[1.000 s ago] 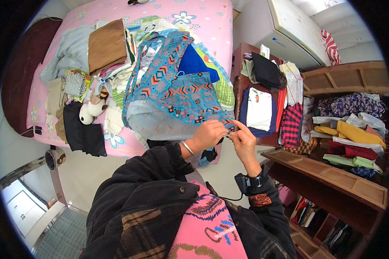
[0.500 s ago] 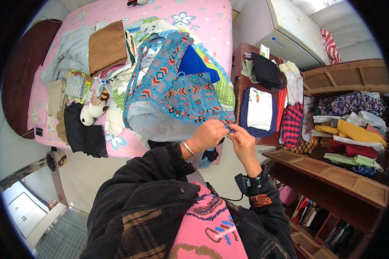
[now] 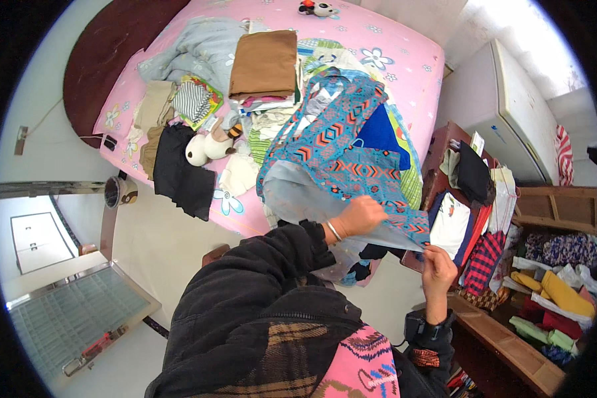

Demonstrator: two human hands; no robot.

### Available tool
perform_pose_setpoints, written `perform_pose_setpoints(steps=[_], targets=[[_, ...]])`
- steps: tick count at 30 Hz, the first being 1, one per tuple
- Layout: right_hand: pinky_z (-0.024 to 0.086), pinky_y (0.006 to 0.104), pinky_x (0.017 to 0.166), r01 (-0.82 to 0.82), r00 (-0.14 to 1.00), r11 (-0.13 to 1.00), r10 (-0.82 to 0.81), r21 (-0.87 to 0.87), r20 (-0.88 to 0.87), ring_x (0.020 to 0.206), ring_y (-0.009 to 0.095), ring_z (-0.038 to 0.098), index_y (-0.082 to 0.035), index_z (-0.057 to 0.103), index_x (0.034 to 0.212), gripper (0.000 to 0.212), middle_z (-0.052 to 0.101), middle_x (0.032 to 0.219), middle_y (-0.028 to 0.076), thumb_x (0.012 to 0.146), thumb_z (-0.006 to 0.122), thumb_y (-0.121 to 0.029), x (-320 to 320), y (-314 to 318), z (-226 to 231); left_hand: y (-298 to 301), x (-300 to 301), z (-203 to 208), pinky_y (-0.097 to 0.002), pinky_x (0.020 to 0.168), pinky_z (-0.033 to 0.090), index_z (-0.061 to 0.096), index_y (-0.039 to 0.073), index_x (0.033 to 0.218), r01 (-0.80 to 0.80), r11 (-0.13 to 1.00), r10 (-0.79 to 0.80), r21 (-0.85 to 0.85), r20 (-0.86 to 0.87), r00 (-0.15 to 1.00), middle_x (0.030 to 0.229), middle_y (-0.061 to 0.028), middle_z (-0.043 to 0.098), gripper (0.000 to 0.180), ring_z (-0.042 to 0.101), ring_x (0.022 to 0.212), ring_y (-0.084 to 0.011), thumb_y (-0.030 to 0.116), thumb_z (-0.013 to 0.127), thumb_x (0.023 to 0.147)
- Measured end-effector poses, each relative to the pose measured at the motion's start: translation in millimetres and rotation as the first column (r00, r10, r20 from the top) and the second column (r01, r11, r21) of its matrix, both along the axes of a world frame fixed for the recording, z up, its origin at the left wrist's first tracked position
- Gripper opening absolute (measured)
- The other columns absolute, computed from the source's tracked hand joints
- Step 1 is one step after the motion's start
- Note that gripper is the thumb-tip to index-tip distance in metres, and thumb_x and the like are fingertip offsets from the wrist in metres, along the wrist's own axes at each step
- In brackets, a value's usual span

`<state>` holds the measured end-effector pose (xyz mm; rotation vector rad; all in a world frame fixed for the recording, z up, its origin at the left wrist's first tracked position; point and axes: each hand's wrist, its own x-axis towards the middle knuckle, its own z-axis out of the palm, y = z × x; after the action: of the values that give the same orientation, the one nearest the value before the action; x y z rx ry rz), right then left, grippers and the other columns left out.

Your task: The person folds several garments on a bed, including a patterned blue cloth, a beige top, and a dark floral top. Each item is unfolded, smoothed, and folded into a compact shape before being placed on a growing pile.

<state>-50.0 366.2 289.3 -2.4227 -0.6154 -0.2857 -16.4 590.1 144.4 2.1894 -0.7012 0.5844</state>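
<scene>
A blue shirt point(image 3: 355, 159) with orange and black zigzag patterns lies partly spread on the bed, its paler inner side point(image 3: 288, 192) turned up toward me. My right hand point(image 3: 439, 268) pinches the near right corner of the cloth, out past the bed's edge. Farther left, my left hand point(image 3: 359, 215) is curled over the near edge of the same shirt; its fingertips are partly hidden and a little blurred. Between both hands the edge is drawn out fairly straight. Beneath the shirt, a plain bright blue cloth point(image 3: 385, 136) shows.
On the pink flowered bed point(image 3: 411, 50) are a folded brown stack point(image 3: 264, 63), black trousers point(image 3: 179, 176), a striped bundle point(image 3: 194, 101) and a plush toy point(image 3: 209, 147). Folded clothes point(image 3: 450, 225) lie on a dark red surface at right, beside an opened wooden cabinet point(image 3: 504, 331) holding clothes.
My hands have moved apart: the left went leftward along the shirt's edge, while the right still pinches the corner. The view has shifted, so the bed appears farther right.
</scene>
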Motion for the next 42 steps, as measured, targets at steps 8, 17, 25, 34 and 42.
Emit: perform_pose_setpoints(steps=[8,17,25,34,42], targets=[[0.05,0.0285,0.064,0.038,0.999,0.999,-0.039,0.036,0.014,0.07,0.022,0.063,0.003,0.058,0.074,0.011,0.065,0.079,0.015,0.072,0.067,0.008,22.0,5.0,52.0,139.4,-14.9,-47.7,-0.0353,0.058,0.044,0.063,0.016,0.091,-0.309,0.934,0.324,0.178,-0.058,0.944,0.067,-0.0016,0.06,0.018,0.06,0.064,-0.0216,0.012,0.057,0.075],[0.046,0.0205,0.061,-0.009,0.998,0.973,0.025,0.233,-0.064,0.068,0.01,0.056,0.006,0.06,0.082,0.005,0.064,0.088,0.011,0.079,0.064,0.007,58.3,28.0,123.0,201.8,-64.5,-69.4,-0.033,0.065,0.044,0.062,0.012,0.09,-0.451,0.864,0.47,0.222,-0.035,0.882,0.081,-0.0015,0.062,0.015,0.06,0.075,-0.0196,0.01,0.057,0.075],[0.046,0.0196,0.061,-0.154,0.988,0.964,0.154,0.215,0.017,0.069,0.009,0.055,0.006,0.058,0.083,0.004,0.063,0.092,0.013,0.082,0.059,0.009,71.5,77.9,182.4,173.3,-103.7,-73.5,-0.0327,0.06,0.049,0.062,0.008,0.091,-0.581,0.804,0.591,0.128,-0.053,0.805,0.087,-0.0034,0.061,0.018,0.061,0.075,-0.0201,0.008,0.058,0.073],[0.047,0.0209,0.061,-0.17,0.982,0.983,0.163,0.069,0.094,0.07,0.01,0.056,0.005,0.06,0.084,0.005,0.064,0.092,0.012,0.081,0.06,0.008,78.9,117.1,200.6,118.5,-139.1,-94.6,-0.0331,0.063,0.053,0.06,0.007,0.109,-0.595,0.803,0.586,0.048,-0.25,0.771,0.104,-0.0079,0.062,0.032,0.065,0.079,-0.0232,0.008,0.056,0.078],[0.046,0.0214,0.059,-0.24,0.967,0.965,0.228,0.106,0.115,0.069,0.011,0.055,0.005,0.06,0.085,0.005,0.064,0.091,0.013,0.081,0.06,0.008,77.3,122.9,204.9,110.3,-145.6,-87.3,-0.0362,0.075,0.052,0.054,-0.001,0.113,-0.594,0.803,0.575,-0.052,-0.199,0.794,0.106,-0.0147,0.058,0.043,0.06,0.092,-0.0278,0.018,0.066,0.077]])
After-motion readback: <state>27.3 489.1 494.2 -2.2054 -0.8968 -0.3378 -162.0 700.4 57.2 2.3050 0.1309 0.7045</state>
